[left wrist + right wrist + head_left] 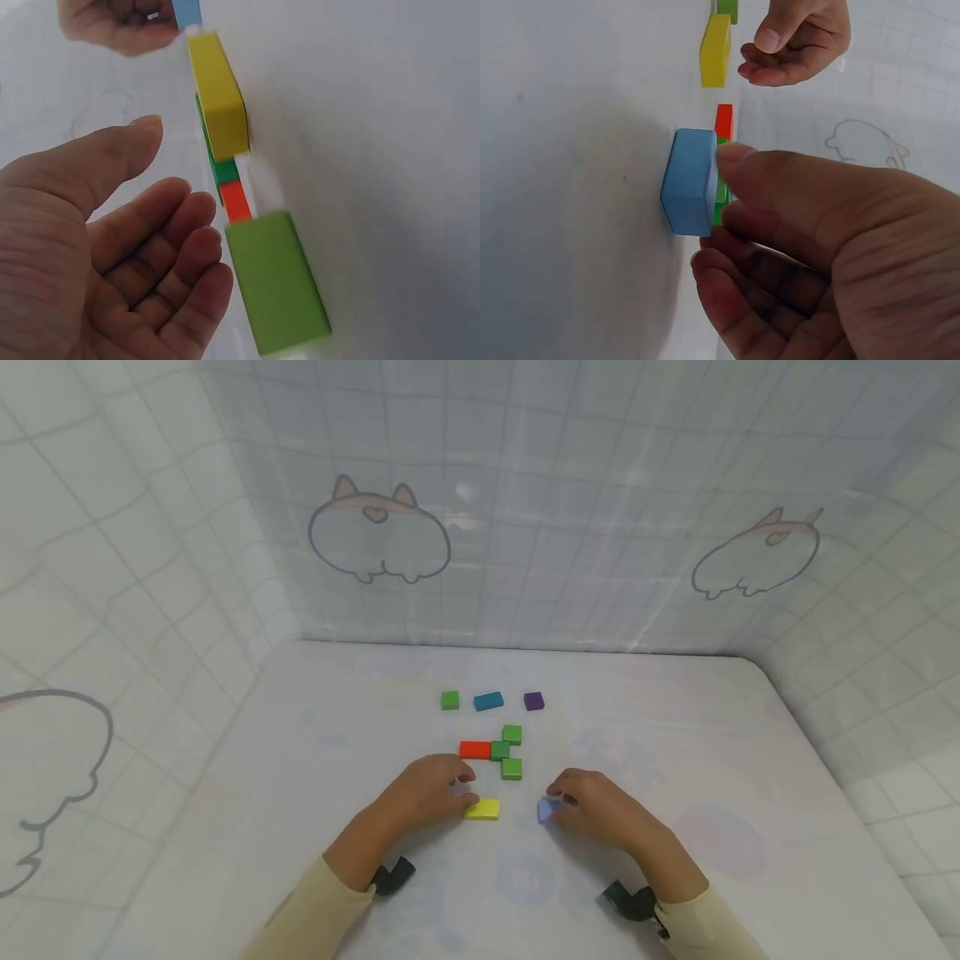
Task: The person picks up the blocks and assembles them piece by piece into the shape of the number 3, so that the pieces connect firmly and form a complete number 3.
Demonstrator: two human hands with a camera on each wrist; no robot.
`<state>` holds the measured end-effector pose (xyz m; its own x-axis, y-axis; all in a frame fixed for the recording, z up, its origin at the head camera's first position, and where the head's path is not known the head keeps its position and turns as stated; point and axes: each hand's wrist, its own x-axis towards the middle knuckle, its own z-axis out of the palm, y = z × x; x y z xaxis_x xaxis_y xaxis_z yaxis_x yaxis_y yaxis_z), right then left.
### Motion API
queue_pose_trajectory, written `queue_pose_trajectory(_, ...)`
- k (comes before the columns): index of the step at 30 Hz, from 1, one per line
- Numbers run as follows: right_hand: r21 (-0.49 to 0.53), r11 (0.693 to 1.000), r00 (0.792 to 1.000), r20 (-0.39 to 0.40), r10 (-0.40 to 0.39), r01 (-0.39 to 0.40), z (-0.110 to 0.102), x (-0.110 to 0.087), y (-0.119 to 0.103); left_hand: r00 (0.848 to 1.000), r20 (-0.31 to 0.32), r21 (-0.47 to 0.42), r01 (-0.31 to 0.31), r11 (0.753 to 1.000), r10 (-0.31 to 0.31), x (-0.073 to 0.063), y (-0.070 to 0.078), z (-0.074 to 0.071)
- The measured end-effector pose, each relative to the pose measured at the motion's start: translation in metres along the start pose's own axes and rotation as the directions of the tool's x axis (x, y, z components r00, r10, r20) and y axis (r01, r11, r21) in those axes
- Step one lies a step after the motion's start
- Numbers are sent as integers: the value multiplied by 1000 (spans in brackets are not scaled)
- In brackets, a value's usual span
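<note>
The left hand [433, 793], loosely curved, is beside a yellow block [486, 810]; its thumb overlaps that block's left end in the head view. In the left wrist view the thumb stands apart from the yellow block, and a light green block [276, 285], hidden in the head view, lies beside the fingertips. The right hand [600, 810] hovers at a light blue block [688, 181]. Its thumb tip is at the block's upper edge, with the other fingers bent beyond; contact is unclear. Neither hand visibly pinches anything.
Beyond the hands a red block [475, 750] meets a dark green block [500, 751], with light green blocks [512, 769] beside it. Farther back stand a green block [450, 700], a blue block [489, 701] and a purple block [534, 701]. Patterned curtains [525, 527] surround the white table [637, 710].
</note>
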<state>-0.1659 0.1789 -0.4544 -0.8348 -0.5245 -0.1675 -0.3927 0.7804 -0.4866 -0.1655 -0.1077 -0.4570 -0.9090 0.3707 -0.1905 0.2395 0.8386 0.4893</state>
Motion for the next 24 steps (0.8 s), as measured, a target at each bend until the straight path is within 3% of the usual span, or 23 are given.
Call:
queue_pose_trajectory(6, -34, 997, 998, 0, -67, 67, 3, -2, 0, 995, 4, 48, -104, 993, 104, -6, 4, 7)
queue_pose_trajectory(14, -64, 992, 994, -12, -106, 105, 6, 1, -3, 994, 27, 81, -112, 990, 110, -7, 8, 12)
queue_pose_trajectory(24, -120, 984, 990, -44, -137, 131, 10, 4, -8, 997, 48, 71, -69, 995, 66, -8, 11, 15)
